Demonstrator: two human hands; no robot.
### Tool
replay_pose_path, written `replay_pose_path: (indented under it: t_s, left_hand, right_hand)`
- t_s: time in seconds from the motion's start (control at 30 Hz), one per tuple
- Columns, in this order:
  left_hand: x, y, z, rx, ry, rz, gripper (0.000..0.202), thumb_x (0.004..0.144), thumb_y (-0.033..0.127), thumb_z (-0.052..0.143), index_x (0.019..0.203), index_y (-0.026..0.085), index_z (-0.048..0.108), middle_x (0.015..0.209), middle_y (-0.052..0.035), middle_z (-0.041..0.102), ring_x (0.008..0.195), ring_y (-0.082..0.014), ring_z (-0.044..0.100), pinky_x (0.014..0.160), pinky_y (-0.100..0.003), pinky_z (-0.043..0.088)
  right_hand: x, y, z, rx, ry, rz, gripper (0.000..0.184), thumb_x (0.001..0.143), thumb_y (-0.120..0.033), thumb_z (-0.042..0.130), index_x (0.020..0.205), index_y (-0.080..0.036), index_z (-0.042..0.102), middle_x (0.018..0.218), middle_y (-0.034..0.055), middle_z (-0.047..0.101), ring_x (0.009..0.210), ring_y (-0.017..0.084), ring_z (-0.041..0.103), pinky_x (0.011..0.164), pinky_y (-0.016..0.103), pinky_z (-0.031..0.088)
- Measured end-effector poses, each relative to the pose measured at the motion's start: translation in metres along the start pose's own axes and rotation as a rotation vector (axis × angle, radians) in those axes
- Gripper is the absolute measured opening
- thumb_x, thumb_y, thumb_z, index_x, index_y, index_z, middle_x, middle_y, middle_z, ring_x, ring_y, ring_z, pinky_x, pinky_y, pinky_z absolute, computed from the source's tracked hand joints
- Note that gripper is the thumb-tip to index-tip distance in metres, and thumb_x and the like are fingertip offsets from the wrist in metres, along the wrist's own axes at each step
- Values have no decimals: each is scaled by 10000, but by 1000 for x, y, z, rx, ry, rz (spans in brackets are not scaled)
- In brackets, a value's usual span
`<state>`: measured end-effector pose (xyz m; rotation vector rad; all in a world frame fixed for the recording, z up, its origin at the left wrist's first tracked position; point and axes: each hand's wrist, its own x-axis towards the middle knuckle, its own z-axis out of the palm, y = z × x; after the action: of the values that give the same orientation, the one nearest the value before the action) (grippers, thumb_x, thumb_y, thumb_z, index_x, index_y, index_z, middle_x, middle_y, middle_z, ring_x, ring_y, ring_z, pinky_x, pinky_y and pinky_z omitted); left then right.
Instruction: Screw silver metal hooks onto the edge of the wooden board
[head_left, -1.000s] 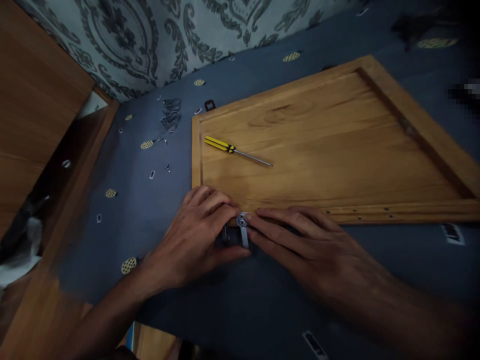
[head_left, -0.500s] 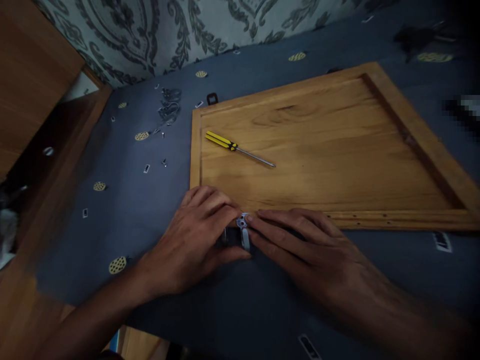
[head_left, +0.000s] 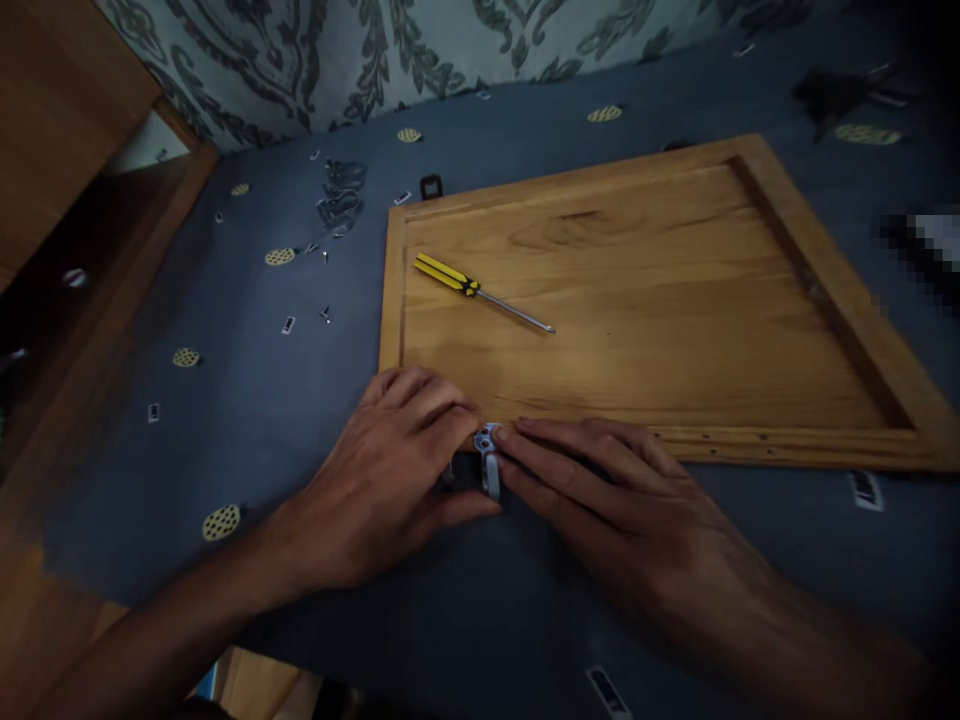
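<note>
A small metal hinge (head_left: 487, 440), with screw holes in its plate, sits at the near edge of a framed wooden panel (head_left: 645, 300). My left hand (head_left: 382, 480) grips the hinge from the left, fingers bent over the frame and thumb below. From the other side, the fingertips of my right hand (head_left: 607, 490) press the hinge against the wood, and that hand's other fingers lie along the edge. Part of the hinge is hidden by my fingers. A screwdriver (head_left: 484, 293) with a yellow and black handle lies on the panel, beyond my hands.
Loose screws (head_left: 325, 315) and a pile of metal pieces (head_left: 341, 200) lie left of the panel on the blue patterned cloth (head_left: 247, 430). A black square piece (head_left: 431, 187) rests behind its far left corner. Wooden furniture (head_left: 67, 130) stands at the left.
The view has shifted slightly. My hands keep their hold at the hinge, and the screwdriver still lies on the panel.
</note>
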<state>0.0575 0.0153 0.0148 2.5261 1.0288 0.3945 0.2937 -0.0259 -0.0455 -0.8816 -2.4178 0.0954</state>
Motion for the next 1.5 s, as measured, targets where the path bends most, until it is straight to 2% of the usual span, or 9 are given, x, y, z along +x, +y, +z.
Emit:
replay_pose_path:
  t_s: [0.17,0.33,0.77,1.07,1.33,1.5]
  left_hand:
    - [-1,0,0,5,-2,-5,374,873,395,819,1075,129,652,1113,-75,680,1058,-270,570,935,-449,442]
    - [-1,1,0,14,-1,-7,358,898,407,790,1071,123,658,1120,-81,679,1060,-271,569,930,-448,437]
    - [-1,1,-1,12,-30,-23,314,918,388,770,1084,160,633,1145,-80,669,1089,-270,563,937,-440,441]
    - [-1,2,-3,-6,-40,-27,287,928,363,756,1071,148,631,1149,-84,664,1088,-268,557,951,-449,449]
    - [-1,0,-1,41,-31,-26,349,902,415,786,1092,161,639,1147,-82,674,1094,-274,560,964,-461,437]
    - [-1,-1,-10,42,-24,-13,512,835,533,823,1145,171,636,1160,-81,690,1105,-277,579,977,-460,445]
  right_hand:
    - [1,1,0,-12,-1,7,410,1065,-89,362,1353,-168,642,1309,99,740,1335,247,575,1055,460,495]
    - [1,1,0,-24,10,-7,395,1072,-104,362,1334,-136,655,1294,110,745,1320,250,583,1044,451,497]
    - [1,0,2,-2,10,7,403,1066,-94,369,1336,-178,655,1322,82,737,1330,249,586,1055,458,499]
    - [2,-2,1,-19,29,-2,365,1069,-86,387,1320,-129,648,1340,89,723,1330,246,552,1061,458,461]
    - [4,-2,-2,-37,7,0,374,1071,-91,383,1309,-159,664,1316,78,736,1308,236,576,1046,433,479]
    - [1,-1,0,-39,9,-13,390,1050,-82,401,1323,-146,671,1314,110,735,1335,253,565,1051,456,497]
